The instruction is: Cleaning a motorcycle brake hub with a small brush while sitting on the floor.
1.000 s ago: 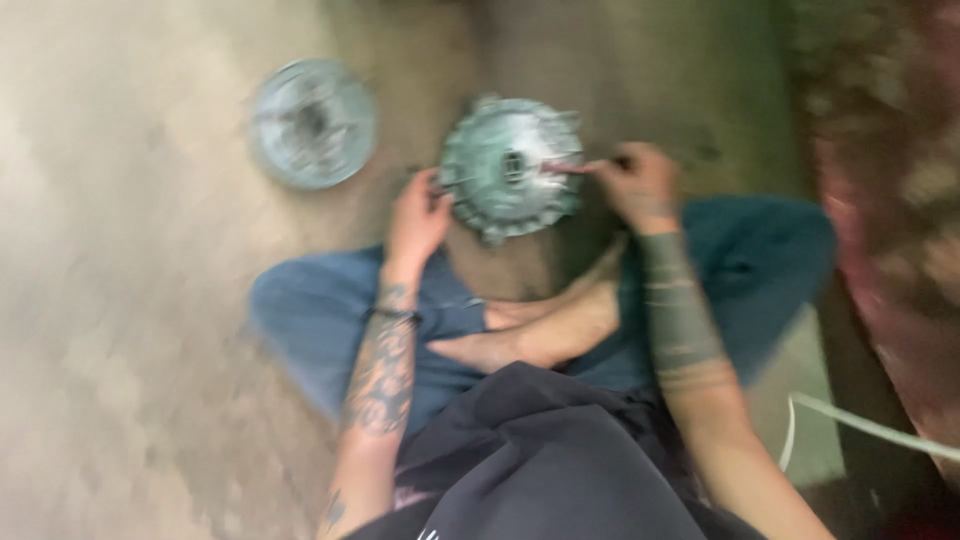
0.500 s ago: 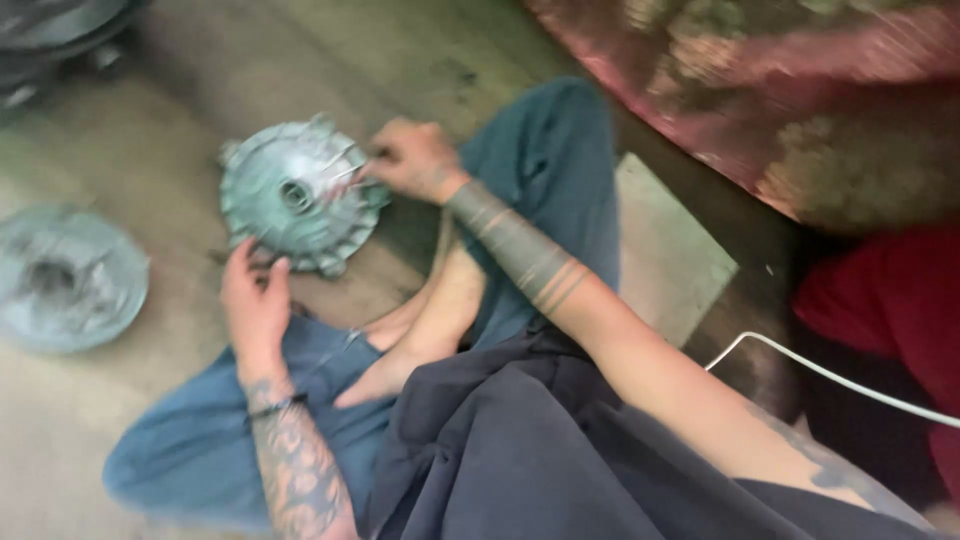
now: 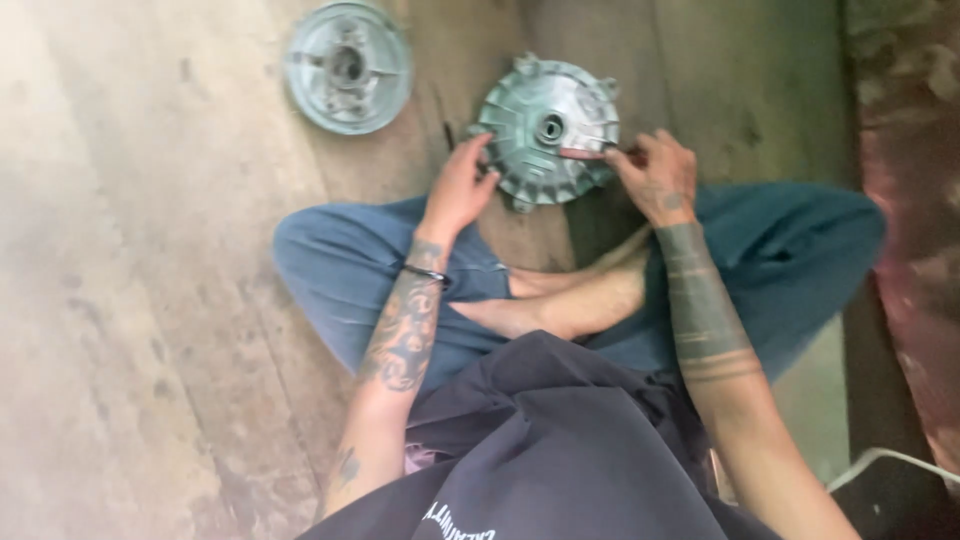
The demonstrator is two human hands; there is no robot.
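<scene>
A round, ribbed, grey-green metal hub cover [image 3: 545, 125] lies on the wooden floor in front of my crossed legs. My left hand [image 3: 458, 190] grips its near left rim. My right hand [image 3: 655, 175] is at its right edge, fingers closed on a small slim tool [image 3: 585, 153] whose tip points toward the cover's centre hole. Both forearms are tattooed, and the left wrist wears a dark band.
A second round metal plate [image 3: 348, 66] lies on the floor to the upper left. A reddish patterned mat [image 3: 905, 200] runs along the right side. A white cable [image 3: 880, 460] shows at the lower right. Worn floorboards [image 3: 140, 300] spread to the left.
The view has swung, so the cover now sits upper centre and the second plate upper left. Both hands stay at the cover, the right still holding the tool to it.
</scene>
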